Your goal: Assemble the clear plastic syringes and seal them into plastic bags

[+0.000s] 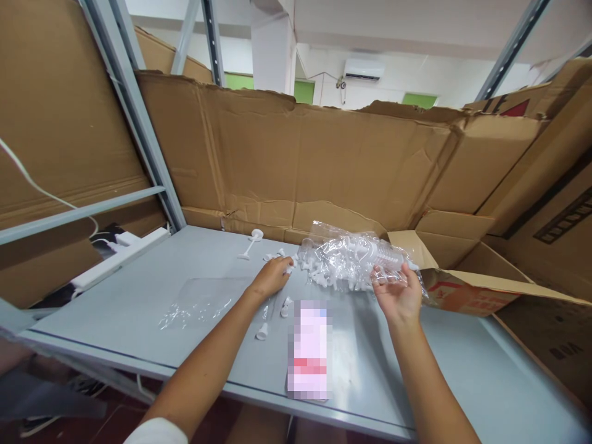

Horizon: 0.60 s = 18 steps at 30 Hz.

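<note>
A clear plastic bag (351, 256) full of small white plastic parts lies toward the back of the grey table. At its right end my right hand (400, 299) has the film between thumb and fingers, palm turned up. My left hand (272, 277) is by the bag's left end, fingers closed on a small white plastic part at the fingertips. Loose white parts lie around that hand. Behind it is a white rod with round ends (252, 245). Nearer to me are a clear tube with a white flared end (262, 332) and a small white fitting (287, 306).
A flat clear bag (198, 302) lies left of my left arm. A pixelated phone-shaped thing (309, 351) lies between my forearms. An open cardboard box (472, 290) stands at right, a power strip (120, 256) at left. Cardboard sheets (333, 154) wall the back.
</note>
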{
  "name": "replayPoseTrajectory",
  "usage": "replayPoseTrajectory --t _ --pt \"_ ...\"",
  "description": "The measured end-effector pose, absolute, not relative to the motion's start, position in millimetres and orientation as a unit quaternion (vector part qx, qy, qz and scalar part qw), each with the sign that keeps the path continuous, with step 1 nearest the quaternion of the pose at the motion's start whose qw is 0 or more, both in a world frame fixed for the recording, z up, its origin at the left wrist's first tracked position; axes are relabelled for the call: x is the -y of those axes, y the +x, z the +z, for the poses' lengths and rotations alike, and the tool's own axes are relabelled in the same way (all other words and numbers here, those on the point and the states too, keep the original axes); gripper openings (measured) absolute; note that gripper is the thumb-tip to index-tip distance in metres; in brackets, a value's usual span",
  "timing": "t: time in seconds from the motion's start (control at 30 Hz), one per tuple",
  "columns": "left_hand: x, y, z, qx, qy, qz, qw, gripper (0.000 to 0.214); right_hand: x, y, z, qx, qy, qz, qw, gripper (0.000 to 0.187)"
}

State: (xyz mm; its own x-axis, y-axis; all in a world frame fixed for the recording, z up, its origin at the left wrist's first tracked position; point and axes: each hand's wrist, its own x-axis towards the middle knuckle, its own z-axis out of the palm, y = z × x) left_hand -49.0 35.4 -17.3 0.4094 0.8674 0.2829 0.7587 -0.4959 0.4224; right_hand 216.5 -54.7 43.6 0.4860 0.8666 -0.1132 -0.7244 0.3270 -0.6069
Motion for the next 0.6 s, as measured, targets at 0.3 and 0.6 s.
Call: replayPoseTrajectory --t 0.3,0.6 --pt "-41.7 -43.6 -25.4 -0.488 0.839 0.213 0.109 0.019 50.9 218.9 38.7 0.122 -0.311 0.493 0.803 0.026" --pt "-33.0 -44.6 -17.5 -0.459 0.86 0.194 0.105 0.023 47.9 220.8 34.6 0.126 -0.313 0.493 0.802 0.019"
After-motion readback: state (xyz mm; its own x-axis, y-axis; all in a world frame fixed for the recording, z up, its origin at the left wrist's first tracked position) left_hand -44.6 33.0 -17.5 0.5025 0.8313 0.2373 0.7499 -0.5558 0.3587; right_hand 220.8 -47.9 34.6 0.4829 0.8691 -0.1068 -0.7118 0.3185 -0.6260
